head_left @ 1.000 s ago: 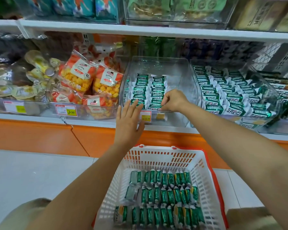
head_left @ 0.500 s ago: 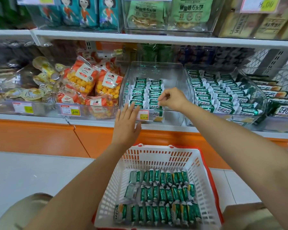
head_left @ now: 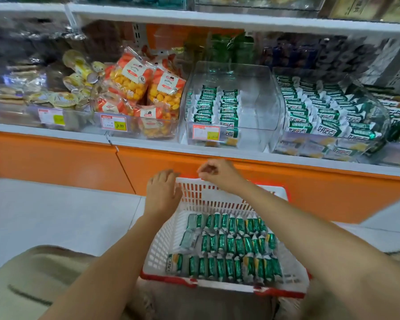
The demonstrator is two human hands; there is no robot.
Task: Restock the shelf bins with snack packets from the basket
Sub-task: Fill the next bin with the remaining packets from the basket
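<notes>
**A:** Orange-fronted shelving is running across the upper half of the frame, with pale floor lying below it. How many bins are you counting?

**B:** Four are sitting side by side. Anything further, at the right edge, is blurring too much to count. The middle bin is holding two columns of green stock along its left side. The right bin is brimming with the same kind.

**A:** And left of those?

**B:** Two orange bags are standing upright in the second bin. Three tags are hanging on the bin fronts.

**A:** Where is the basket?

**B:** One white basket with a red rim is sitting at lower centre. Three rows of green packets are lying flat on its bottom.

**A:** What are the hands doing?

**B:** The left hand is hovering over the basket's far left corner. Its fingers are drooping, relaxed, and gripping nothing. The right hand is hanging above the far rim, just below the shelf ledge. Its fingers are curling toward the palm, and nothing is showing in them.
</notes>
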